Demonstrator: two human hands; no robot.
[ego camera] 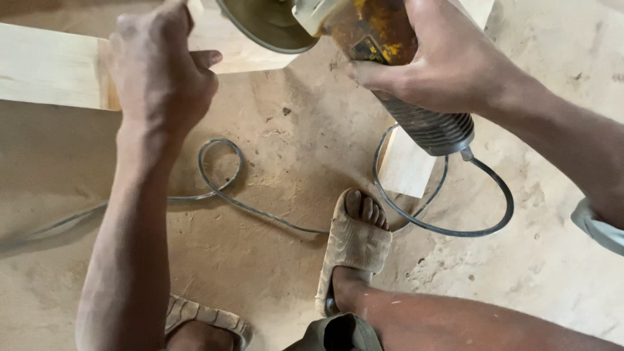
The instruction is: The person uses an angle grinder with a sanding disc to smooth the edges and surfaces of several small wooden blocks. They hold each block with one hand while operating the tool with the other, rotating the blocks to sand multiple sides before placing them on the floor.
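Observation:
My right hand (442, 55) grips the body of a dusty yellow angle grinder (374, 32), whose round disc guard (266, 26) points toward the top of the view. The grinder's ribbed grey rear end (432, 127) sticks out below my fist. My left hand (162, 71) is closed over the edge of a pale wooden board (45, 65) that runs in from the left, just left of the disc. The disc sits close above the board's far part (240, 55).
The grinder's grey cable (448, 227) loops over the sawdust-covered floor (273, 143) and trails off left. A small light wood offcut (406, 166) lies inside the loop. My feet in dusty sandals (354, 244) stand below.

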